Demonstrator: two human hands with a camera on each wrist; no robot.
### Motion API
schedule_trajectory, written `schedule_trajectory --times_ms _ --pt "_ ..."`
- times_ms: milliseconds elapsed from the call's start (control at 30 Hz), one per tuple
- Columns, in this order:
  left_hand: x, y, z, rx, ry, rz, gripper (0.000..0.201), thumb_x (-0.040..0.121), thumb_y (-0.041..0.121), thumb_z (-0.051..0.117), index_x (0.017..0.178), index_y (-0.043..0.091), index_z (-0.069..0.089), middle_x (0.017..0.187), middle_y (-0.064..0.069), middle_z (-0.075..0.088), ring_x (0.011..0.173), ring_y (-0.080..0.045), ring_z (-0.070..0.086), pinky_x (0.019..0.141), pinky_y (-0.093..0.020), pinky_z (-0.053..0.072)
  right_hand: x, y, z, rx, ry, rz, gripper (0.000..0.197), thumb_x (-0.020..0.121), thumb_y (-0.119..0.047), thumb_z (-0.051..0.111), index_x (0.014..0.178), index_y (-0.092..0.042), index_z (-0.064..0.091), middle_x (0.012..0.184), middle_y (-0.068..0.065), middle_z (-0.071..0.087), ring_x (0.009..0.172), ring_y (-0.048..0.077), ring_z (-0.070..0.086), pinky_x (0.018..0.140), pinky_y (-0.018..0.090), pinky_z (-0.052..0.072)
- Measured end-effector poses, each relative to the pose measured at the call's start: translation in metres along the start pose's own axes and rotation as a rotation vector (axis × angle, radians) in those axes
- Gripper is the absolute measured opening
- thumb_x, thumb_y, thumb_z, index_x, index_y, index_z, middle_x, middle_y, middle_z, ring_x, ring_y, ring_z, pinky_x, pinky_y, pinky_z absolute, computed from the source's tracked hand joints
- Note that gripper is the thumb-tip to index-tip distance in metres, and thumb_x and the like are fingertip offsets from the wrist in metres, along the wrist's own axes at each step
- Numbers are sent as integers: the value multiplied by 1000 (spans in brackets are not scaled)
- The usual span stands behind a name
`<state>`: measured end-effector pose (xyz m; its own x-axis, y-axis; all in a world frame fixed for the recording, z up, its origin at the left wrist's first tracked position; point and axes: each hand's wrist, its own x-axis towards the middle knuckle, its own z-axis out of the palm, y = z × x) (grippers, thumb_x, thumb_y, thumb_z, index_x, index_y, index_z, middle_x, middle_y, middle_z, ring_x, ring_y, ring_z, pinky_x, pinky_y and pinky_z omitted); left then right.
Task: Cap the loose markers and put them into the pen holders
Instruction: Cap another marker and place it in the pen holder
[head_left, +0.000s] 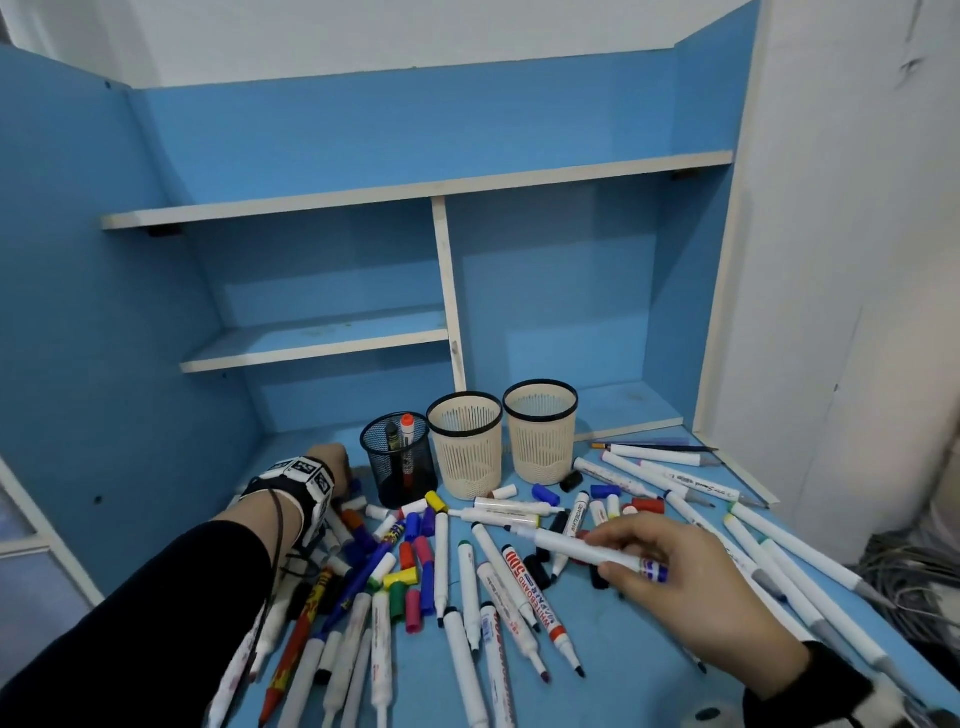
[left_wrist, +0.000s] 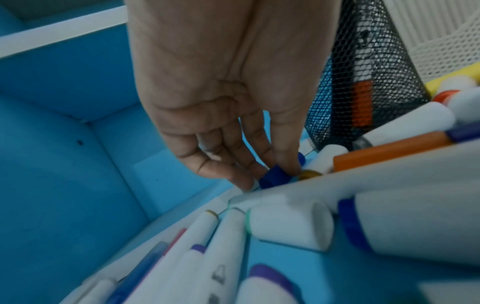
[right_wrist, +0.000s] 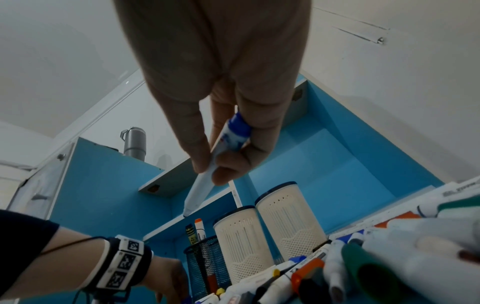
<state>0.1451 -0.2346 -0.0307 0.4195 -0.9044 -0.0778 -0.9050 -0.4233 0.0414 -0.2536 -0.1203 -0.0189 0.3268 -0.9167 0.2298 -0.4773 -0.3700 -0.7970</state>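
Observation:
My right hand (head_left: 655, 561) grips an uncapped white marker with a blue end band (head_left: 587, 551), lifted above the pile, tip pointing left; the right wrist view shows the same marker (right_wrist: 228, 144) between thumb and fingers. My left hand (head_left: 336, 467) reaches down just left of the black mesh holder (head_left: 397, 465). In the left wrist view, the left hand's (left_wrist: 269, 174) thumb and fingers pinch a blue cap (left_wrist: 276, 179) lying on the desk. Two beige holders (head_left: 465, 441) (head_left: 540, 431) stand empty. Several loose markers and caps (head_left: 467, 571) cover the blue desk.
The black holder contains an orange-capped marker (head_left: 408, 447) and a dark one. A blue hutch with shelves (head_left: 322, 343) encloses the desk at back and left. A white wall stands at the right, with grey cables (head_left: 914, 571) below it. A metal flask (right_wrist: 133, 142) sits atop the hutch.

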Motion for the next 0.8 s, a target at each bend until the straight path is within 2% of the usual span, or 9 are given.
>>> schedule_trajectory --times_ms 100,167,267,367,433,500,600,700,800 --pt "-10 2 -10 -120 61 31 32 88 25 61 115 7 61 118 -14 63 109 -28 58 83 -29 46 -3 -2 -3 63 32 -1 29 77 -7 73 86 -34 70 79 -18 69 71 8 63 72 21 52" --pt "-21 4 -15 -221 131 76 31 86 22 64 115 12 60 114 -12 64 103 -28 59 81 -29 45 -6 -7 -2 144 65 -15 31 75 -4 75 83 -33 70 81 -14 70 66 7 64 67 18 51" --pt "-51 5 -19 -294 206 142 22 83 23 66 103 17 62 96 -5 65 83 -22 57 72 -26 44 -8 -14 0 312 78 -43 31 72 0 77 77 -30 70 83 3 69 65 13 65 67 25 55" --pt "-90 5 -22 -357 276 187 13 80 21 69 88 18 59 86 -1 65 78 -22 59 67 -26 43 -11 -19 8 386 72 -95 37 73 2 75 84 -32 66 87 2 67 75 21 64 75 32 55" --pt "-118 6 -24 -468 301 201 15 76 16 74 82 14 60 77 -1 63 72 -20 58 63 -24 39 -11 -21 15 464 99 -121 43 76 5 72 93 -34 64 91 0 67 80 21 64 76 28 55" --pt "-145 10 -25 -659 272 210 17 73 10 78 78 11 62 73 -4 65 67 -18 59 61 -21 44 -11 -25 22 558 132 -133 42 79 8 67 101 -28 60 92 0 67 82 15 65 76 22 54" --pt "-186 17 -27 -960 162 266 19 71 -2 77 74 12 63 76 -7 68 68 -15 62 69 -23 52 -13 -33 29 682 188 -137 38 81 11 63 104 -19 57 95 10 65 81 12 67 74 18 53" --pt "-220 27 -29 -1111 100 289 19 72 -5 75 80 12 70 81 -4 73 71 -11 67 69 -17 54 -16 -43 33 796 236 -140 33 82 13 60 102 -13 55 95 12 66 84 13 70 73 16 54" --pt "-245 37 -32 -1217 93 296 19 74 -4 74 88 8 73 83 -6 75 71 -9 69 68 -16 54 -19 -52 35 898 274 -154 31 83 14 56 98 -14 52 95 13 68 84 15 70 74 19 55"
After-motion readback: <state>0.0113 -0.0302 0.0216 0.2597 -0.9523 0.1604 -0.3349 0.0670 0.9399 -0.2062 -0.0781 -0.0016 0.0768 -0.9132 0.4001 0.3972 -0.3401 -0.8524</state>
